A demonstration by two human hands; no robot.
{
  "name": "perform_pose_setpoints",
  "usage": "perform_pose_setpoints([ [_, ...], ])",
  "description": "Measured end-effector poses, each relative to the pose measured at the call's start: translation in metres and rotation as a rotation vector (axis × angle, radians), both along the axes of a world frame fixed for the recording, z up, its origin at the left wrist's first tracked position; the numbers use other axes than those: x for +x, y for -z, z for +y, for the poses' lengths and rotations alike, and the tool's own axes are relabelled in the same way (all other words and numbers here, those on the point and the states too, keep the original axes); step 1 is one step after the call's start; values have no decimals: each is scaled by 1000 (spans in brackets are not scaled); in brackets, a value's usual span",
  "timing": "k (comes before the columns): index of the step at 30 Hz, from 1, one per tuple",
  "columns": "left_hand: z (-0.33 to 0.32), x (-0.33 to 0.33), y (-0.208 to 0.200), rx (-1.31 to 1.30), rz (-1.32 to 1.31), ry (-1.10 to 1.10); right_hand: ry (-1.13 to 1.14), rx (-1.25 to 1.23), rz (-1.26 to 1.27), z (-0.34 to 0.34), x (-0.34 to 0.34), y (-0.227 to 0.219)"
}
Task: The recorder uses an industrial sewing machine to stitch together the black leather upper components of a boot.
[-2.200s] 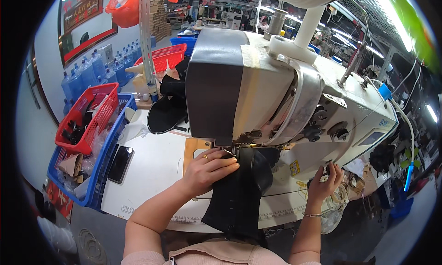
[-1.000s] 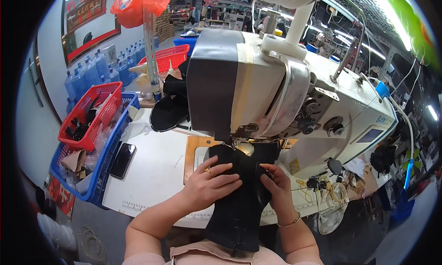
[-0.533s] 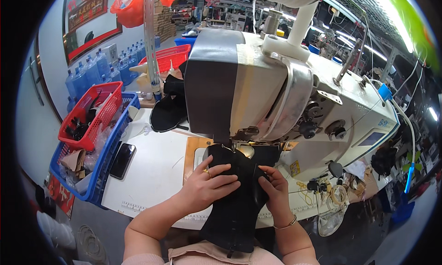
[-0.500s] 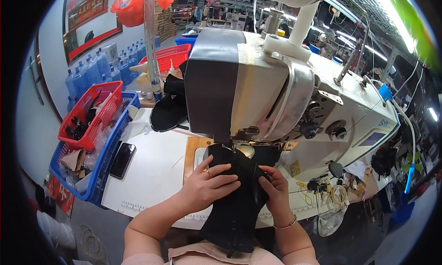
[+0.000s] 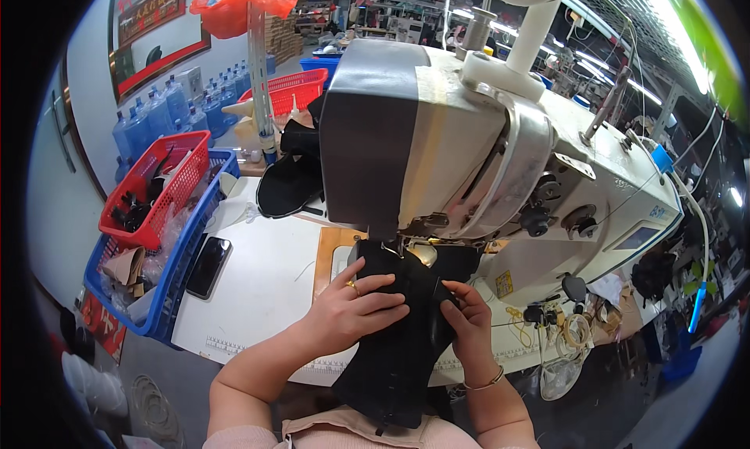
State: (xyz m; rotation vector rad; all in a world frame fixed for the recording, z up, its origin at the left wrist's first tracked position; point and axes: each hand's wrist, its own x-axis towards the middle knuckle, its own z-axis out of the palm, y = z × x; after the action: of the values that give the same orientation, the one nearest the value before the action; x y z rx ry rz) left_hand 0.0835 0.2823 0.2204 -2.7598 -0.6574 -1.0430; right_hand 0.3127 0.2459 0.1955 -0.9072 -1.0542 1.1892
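Stitching looks under way at centre frame: left hand [image 5: 353,308] lies flat, fingers spread, on black fabric [image 5: 398,347], right hand [image 5: 467,324] pinches its edge beneath the sewing machine [image 5: 469,152], so steady feeding seems needed.

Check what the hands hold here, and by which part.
Both hold the black fabric piece on the sewing machine bed: left hand pressed flat on its upper left, right hand with a fingertip grip on its right edge.

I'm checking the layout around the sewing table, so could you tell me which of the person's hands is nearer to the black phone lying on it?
Left. The left hand lies flat on the black fabric, on the side toward the black phone; the right hand grips the fabric's far edge.
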Motion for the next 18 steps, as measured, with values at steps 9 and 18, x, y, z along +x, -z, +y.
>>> perform_pose_setpoints([
  [9, 2, 5, -3, 14, -10, -36, 4, -16, 20, 9, 5, -4],
  [18, 17, 3, -7, -34, 14, -41, 22, 23, 0, 28, 4, -6],
])
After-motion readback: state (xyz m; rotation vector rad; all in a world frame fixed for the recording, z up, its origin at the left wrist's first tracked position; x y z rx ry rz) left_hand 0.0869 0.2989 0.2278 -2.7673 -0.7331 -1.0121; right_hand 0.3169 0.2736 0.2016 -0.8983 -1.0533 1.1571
